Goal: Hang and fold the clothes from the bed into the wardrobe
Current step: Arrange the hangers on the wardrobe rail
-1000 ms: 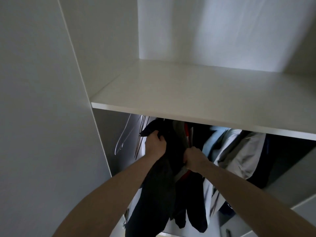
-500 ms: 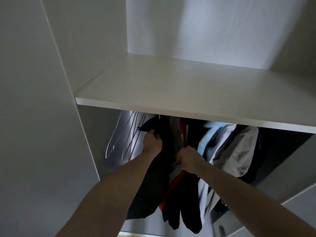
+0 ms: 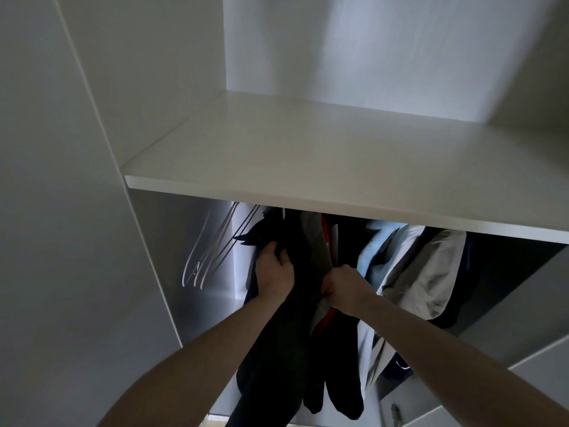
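where hangers (image 3: 212, 251) hang, hands grip dark garment (image 3: 277, 349).

Dim wardrobe, soft light on the back wall.
A pale patch glows above the white shelf (image 3: 338, 155); beneath lies deep shadow, the empty hangers (image 3: 212, 251) smeared by motion blur, edges bowed.

We look up into a white wardrobe (image 3: 92, 211), under its broad white shelf (image 3: 323, 167). Our left hand (image 3: 274, 269) grips the shoulder of a black garment (image 3: 277, 349) hanging below the shelf, and our right hand (image 3: 345, 288), just to its right, clutches dark cloth with a red and grey strip. Left of the black garment hang blurred bare hangers (image 3: 212, 251). To the right hang a light blue shirt (image 3: 374, 251) and a grey jacket (image 3: 425, 272).
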